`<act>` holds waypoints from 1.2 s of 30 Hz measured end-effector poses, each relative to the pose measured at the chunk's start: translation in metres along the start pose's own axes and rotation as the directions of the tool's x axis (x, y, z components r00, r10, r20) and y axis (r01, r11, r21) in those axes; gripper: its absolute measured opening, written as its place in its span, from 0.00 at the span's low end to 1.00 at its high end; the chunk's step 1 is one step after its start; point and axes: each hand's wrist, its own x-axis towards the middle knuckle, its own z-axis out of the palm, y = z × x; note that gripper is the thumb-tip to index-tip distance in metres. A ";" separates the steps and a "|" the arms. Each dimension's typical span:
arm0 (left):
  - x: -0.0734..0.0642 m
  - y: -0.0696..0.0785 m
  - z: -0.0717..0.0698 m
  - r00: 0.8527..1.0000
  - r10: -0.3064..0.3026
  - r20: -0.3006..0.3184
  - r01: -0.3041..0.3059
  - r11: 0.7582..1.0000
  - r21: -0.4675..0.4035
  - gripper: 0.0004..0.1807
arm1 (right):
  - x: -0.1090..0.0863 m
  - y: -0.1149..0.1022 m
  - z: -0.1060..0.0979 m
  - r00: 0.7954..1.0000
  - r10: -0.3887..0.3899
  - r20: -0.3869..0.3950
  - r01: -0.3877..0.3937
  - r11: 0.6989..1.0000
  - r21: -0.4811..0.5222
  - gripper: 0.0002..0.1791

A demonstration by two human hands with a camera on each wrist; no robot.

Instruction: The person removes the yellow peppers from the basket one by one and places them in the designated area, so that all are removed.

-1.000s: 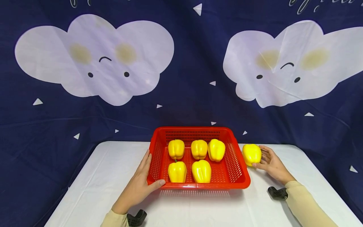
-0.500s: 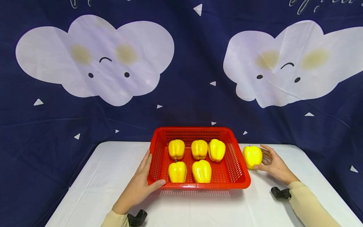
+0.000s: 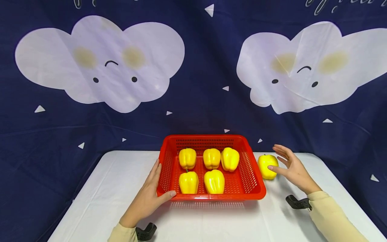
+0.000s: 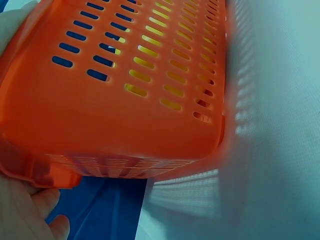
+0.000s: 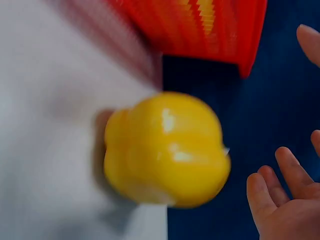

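A red plastic basket (image 3: 210, 197) with slotted walls stands on the table, several yellow bell peppers (image 3: 214, 182) inside it. My left hand (image 3: 146, 198) rests on its front left corner, thumb on the front rim and fingers stretched along the left side. In the left wrist view, the basket wall (image 4: 100, 120) fills much of the picture and fingertips show beside the rim. Just right of the basket, another yellow bell pepper (image 5: 165, 150) stands on the tabletop. My right hand (image 3: 294, 169) is beside it with fingers spread, holding nothing; the right wrist view shows a gap between them.
A white cloth (image 3: 99, 195) covers the table. Behind it hangs a dark blue backdrop (image 3: 208, 111) with cloud shapes. Black wrist devices (image 3: 297, 202) sit at both cuffs.
My right hand has let go of the bell pepper on the right; its fingers have spread and lifted away. That pepper now stands beside the basket. My left hand stays on the basket.
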 end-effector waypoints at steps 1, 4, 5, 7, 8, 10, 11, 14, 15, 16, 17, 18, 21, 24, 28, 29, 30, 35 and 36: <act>0.000 0.000 0.000 1.000 0.000 0.000 0.000 1.000 0.000 0.58 | 0.000 -0.004 0.001 1.000 -0.017 -0.003 0.017 1.000 0.008 0.47; 0.000 -0.001 0.000 1.000 0.003 -0.001 -0.003 1.000 0.001 0.58 | 0.002 -0.015 0.005 0.998 -0.064 -0.010 0.065 0.997 0.030 0.45; -0.001 -0.001 0.000 1.000 0.005 -0.001 -0.005 1.000 0.000 0.58 | 0.003 -0.019 0.006 0.997 -0.078 -0.011 0.078 0.996 0.038 0.45; -0.001 -0.001 0.000 1.000 0.006 -0.001 -0.006 1.000 -0.002 0.58 | 0.004 -0.027 0.008 0.995 -0.095 -0.008 0.096 0.995 0.038 0.44; -0.001 -0.001 0.000 1.000 0.006 0.001 -0.006 1.000 -0.005 0.58 | 0.004 -0.030 0.009 0.995 -0.103 -0.006 0.103 0.994 0.039 0.44; 0.000 -0.001 0.000 1.000 0.002 0.004 -0.002 1.000 -0.009 0.58 | 0.006 -0.038 0.010 0.994 -0.111 -0.001 0.111 0.993 0.040 0.44; 0.000 0.000 -0.001 1.000 0.000 0.006 0.000 1.000 -0.010 0.58 | 0.007 -0.042 0.011 0.994 -0.114 0.002 0.113 0.993 0.043 0.44; 0.000 0.000 -0.001 1.000 -0.007 0.009 0.007 1.000 -0.012 0.58 | 0.010 -0.053 0.013 0.993 -0.120 0.008 0.120 0.991 0.057 0.43; 0.000 0.000 -0.001 1.000 -0.008 0.010 0.008 1.000 -0.013 0.58 | 0.011 -0.057 0.014 0.993 -0.119 0.010 0.118 0.991 0.059 0.42; 0.000 0.000 -0.001 1.000 -0.009 0.010 0.009 1.000 -0.015 0.58 | 0.012 -0.060 0.015 0.993 -0.118 0.011 0.117 0.991 0.065 0.42; 0.000 0.000 -0.001 1.000 -0.010 0.010 0.010 1.000 -0.016 0.59 | 0.013 -0.063 0.016 0.993 -0.117 0.012 0.116 0.991 0.072 0.41; 0.000 0.000 -0.001 1.000 -0.011 0.009 0.011 1.000 -0.017 0.58 | 0.015 -0.065 0.017 0.993 -0.116 0.014 0.114 0.991 0.076 0.41; 0.000 0.000 -0.001 1.000 -0.011 0.009 0.011 1.000 -0.018 0.58 | 0.018 -0.071 0.021 0.993 -0.116 0.020 0.113 0.988 0.102 0.40; 0.000 0.000 0.000 1.000 -0.006 0.006 0.006 1.000 -0.015 0.58 | 0.023 -0.074 0.026 0.991 -0.128 0.029 0.123 0.984 0.130 0.39; 0.000 0.000 0.000 1.000 -0.001 0.005 0.001 1.000 -0.014 0.58 | 0.028 -0.076 0.034 0.989 -0.140 0.045 0.132 0.979 0.155 0.38; 0.000 0.000 0.000 1.000 -0.002 0.006 0.002 1.000 -0.014 0.58 | 0.029 -0.077 0.035 0.988 -0.143 0.051 0.133 0.978 0.159 0.38; 0.000 0.000 -0.001 1.000 -0.003 0.007 0.004 1.000 -0.014 0.58 | 0.031 -0.078 0.037 0.988 -0.143 0.060 0.132 0.979 0.158 0.37; 0.000 0.001 -0.001 1.000 -0.011 0.010 0.012 1.000 -0.020 0.58 | 0.037 -0.087 0.047 0.986 -0.121 0.112 0.103 0.982 0.157 0.35; 0.000 0.001 -0.001 1.000 -0.013 0.010 0.013 1.000 -0.019 0.58 | 0.038 -0.089 0.048 0.985 -0.115 0.125 0.095 0.983 0.157 0.34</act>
